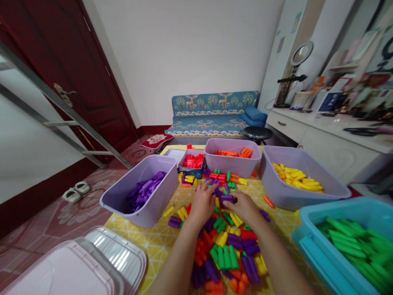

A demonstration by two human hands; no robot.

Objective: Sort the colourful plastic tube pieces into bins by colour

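Loose plastic tube-shaped pieces in purple, green, yellow, red and orange lie mixed in a pile (227, 256) on the table. Both hands are at the far part of it. My right hand (243, 206) is closed, its thumb and fingers pinching a purple plastic tube (227, 198). To its left, my left hand (203, 201) has bent fingers around purple plastic tubes (212, 181); its fingertips are partly hidden. Under my forearms lie green tubes (227, 257) side by side, among purple, orange and yellow ones.
A lilac bin (164, 205) at left holds purple pieces. Orange ones fill part of another lilac bin (231, 166); a small box (196, 173) holds red. On the right, a lilac bin (282, 198) has yellow pieces and a turquoise bin (316, 250) green. Lids (70, 270) lie front left.
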